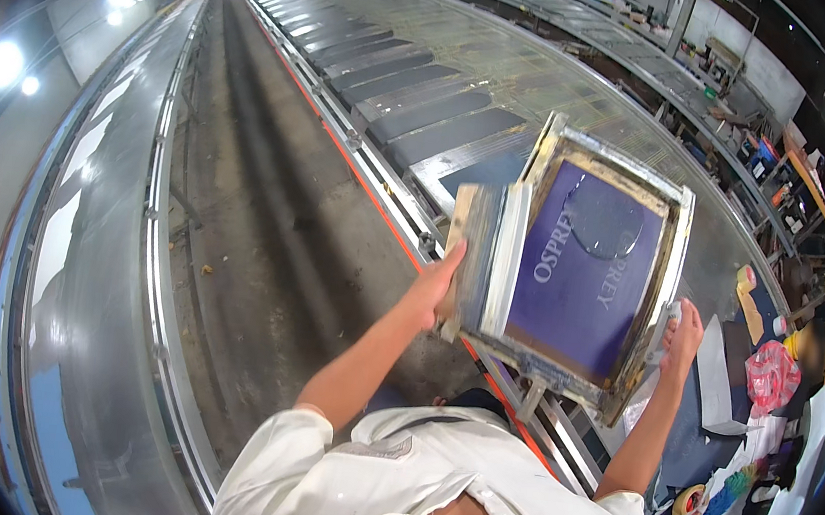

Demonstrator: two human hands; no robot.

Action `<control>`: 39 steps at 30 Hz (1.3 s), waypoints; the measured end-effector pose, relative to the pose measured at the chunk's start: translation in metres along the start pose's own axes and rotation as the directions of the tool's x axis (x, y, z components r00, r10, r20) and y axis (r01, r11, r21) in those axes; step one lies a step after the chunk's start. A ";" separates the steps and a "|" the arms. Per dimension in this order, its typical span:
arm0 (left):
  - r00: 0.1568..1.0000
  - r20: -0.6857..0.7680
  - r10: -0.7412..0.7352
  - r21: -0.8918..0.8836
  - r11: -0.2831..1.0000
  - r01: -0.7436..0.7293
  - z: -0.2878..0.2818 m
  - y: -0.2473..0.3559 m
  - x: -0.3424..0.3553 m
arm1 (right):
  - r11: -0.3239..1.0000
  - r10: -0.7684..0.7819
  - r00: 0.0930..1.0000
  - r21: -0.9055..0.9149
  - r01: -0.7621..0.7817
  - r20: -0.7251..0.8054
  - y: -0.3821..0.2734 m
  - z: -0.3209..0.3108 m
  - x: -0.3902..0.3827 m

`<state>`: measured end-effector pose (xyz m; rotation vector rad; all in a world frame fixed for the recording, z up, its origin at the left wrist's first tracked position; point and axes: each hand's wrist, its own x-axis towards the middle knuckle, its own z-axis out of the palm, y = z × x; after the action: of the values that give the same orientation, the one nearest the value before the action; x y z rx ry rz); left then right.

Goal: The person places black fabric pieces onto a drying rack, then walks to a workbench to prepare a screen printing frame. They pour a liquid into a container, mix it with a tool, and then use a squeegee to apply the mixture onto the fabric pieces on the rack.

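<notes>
My left hand [437, 290] grips a wooden-handled board with a pale blade edge [473, 254], probably a squeegee, against the left side of a screen-printing frame [675, 225]. My right hand [681, 336] is closed on the frame's right side, near its lower part. The frame's purple mesh [566, 324] bears pale lettering, and a rounded, glossy pool of liquid [605, 223] lies on its upper part. The frame is held at an angle over the near edge of a long printing table [494, 55], on which a row of dark grey panels [446, 130] lies.
A floor aisle [260, 272] runs between this table's rail, with its red line, and another long metal table [89, 324] on the left. At right are tape rolls [688, 503], a pink plastic bag [770, 376], white sheets [720, 390] and shelving cluttered with containers [766, 149].
</notes>
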<state>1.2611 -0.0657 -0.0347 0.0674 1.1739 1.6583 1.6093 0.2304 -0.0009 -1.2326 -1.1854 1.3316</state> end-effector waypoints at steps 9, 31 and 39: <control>0.953 0.300 -0.049 0.229 0.973 -0.022 -0.092 0.215 0.264 | 0.992 -0.033 0.988 0.116 0.051 -0.151 0.048 0.230 0.054; 0.880 0.476 -0.007 0.655 0.670 -0.349 -0.162 0.404 0.448 | 0.975 0.109 0.861 -0.115 -0.190 -0.496 0.148 0.515 0.034; 0.300 0.951 -0.076 0.270 -0.267 -0.925 -0.004 0.362 0.551 | 0.971 0.137 0.859 -0.105 -0.215 -0.494 0.151 0.506 0.039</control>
<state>0.7599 0.3625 -0.0420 2.4933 1.3902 0.6823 1.0983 0.2271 -0.1409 -1.7051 -0.8393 0.9785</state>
